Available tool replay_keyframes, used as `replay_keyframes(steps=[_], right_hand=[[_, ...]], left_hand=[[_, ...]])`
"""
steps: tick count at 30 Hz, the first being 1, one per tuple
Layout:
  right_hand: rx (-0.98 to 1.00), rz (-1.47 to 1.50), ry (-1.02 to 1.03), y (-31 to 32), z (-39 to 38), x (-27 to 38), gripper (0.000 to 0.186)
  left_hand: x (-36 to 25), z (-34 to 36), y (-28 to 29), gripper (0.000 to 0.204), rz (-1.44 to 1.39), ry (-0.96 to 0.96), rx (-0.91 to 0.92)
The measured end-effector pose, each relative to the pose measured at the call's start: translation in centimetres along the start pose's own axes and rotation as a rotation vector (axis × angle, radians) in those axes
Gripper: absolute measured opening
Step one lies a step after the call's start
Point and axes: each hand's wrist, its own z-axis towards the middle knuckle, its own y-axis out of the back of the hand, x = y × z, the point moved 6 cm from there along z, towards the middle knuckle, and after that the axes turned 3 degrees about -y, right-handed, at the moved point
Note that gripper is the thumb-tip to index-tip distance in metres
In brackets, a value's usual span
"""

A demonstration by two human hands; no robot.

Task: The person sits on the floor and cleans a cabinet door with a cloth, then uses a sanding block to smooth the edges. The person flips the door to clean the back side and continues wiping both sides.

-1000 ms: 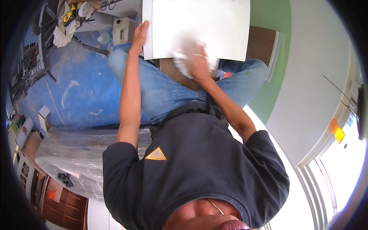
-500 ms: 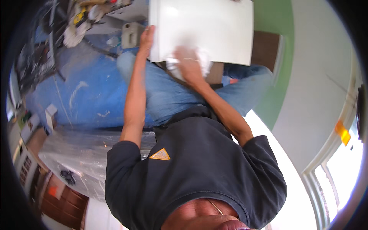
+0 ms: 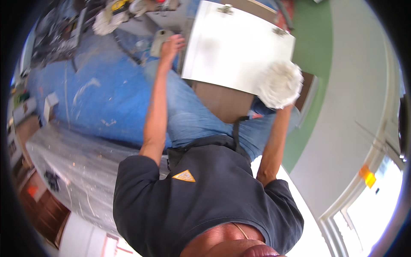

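A white cabinet door (image 3: 233,47) with metal hinges (image 3: 225,9) along its far edge lies in front of my legs, on top of a brown board (image 3: 218,100). Just off the door's left edge is my left hand (image 3: 172,45), fingers stretched out and holding nothing. My right hand (image 3: 287,106) grips a bunched white cloth (image 3: 280,84) at the door's near right corner. The cloth covers most of that hand's fingers.
Blue sheeting (image 3: 102,92) spreads out on the left, with a beige block-shaped thing (image 3: 160,40) by my left hand. Tools and a white glove (image 3: 107,23) lie at the far left. Clear plastic film (image 3: 81,167) covers something nearer me. A green strip (image 3: 314,64) runs along the right.
The cloth in my right hand has moved right, from the door's near middle to its right corner. My left hand has come off the left edge. The door now sits tilted, its hinges showing.
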Motion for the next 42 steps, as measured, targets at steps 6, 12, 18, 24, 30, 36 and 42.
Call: replay_keyframes(steps=[6,12,18,24,30,36,42], right_hand=[[0.352,0.504,-0.373,-10.8,-0.4,-3.7,0.066],[0.446,0.616,-0.535,-13.3,-2.5,-7.2,0.066],[0.290,0.694,-0.672,-13.4,-6.9,-11.3,0.063],[0.095,0.593,-0.671,-11.6,-9.4,-10.9,0.055],[0.649,0.554,-0.421,-15.7,-7.8,-8.4,0.044],[0.216,0.464,-0.615,-16.8,-7.1,-8.1,0.038],[0.483,0.639,-0.606,-20.5,-4.1,-10.9,0.049]], left_hand=[[-2.7,-1.4,9.2,0.053,-0.022,-0.137,-0.178],[7.5,1.1,17.9,0.045,0.195,0.067,-0.342],[14.4,4.3,18.6,0.059,0.756,-0.141,-0.363],[15.7,6.9,14.5,0.065,0.926,-0.063,-0.259],[16.1,8.2,14.7,0.063,0.960,0.102,-0.193],[15.4,3.7,17.3,0.059,0.861,0.084,-0.279],[11.3,-5.4,20.4,0.045,0.906,-0.070,-0.519]])
